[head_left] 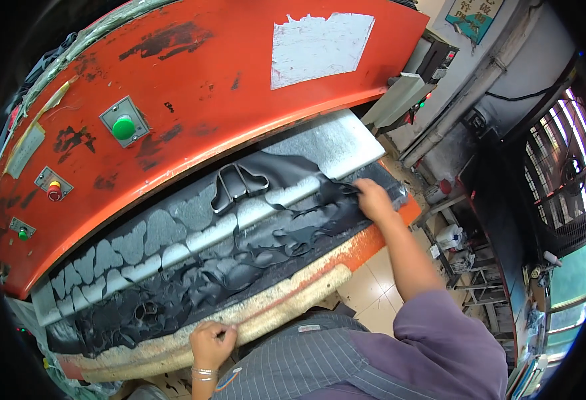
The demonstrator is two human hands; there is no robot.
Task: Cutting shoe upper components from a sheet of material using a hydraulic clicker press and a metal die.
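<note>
Sheet: black material (286,230) lay spread over the pale cutting bed (173,233) of the press, full of cut-out holes through which the grey bed showed, and ran from the lower left up to the far right end.
Left hand: left hand (211,343) sat at the near edge of the bed, by the worn cream-coloured front strip (286,300), fingers curled in and pinching the near border of the black material; bangles ringed the wrist.
Right hand: right hand (375,200) was stretched out to the far right end of the bed, fingers closed on the edge of the black material there, the forearm coming out of a purple sleeve (440,340).
Cutting die: metal cutting die (238,185), an outline frame of thin steel, rested on the sheet near the middle of the bed, well apart from both hands.
Press head: orange press head (193,100) hung above the bed, its paint chipped, a torn white label (320,47) stuck to it.
Buttons: green push button (124,127) in a grey plate sat on the left part of the head; further left were a small red button (54,191) and a smaller green button (23,233).
Clothing: striped grey apron (300,363) filled the lower middle of the view.
Surroundings: fan behind a wire guard (566,173) stood at the right.
</note>
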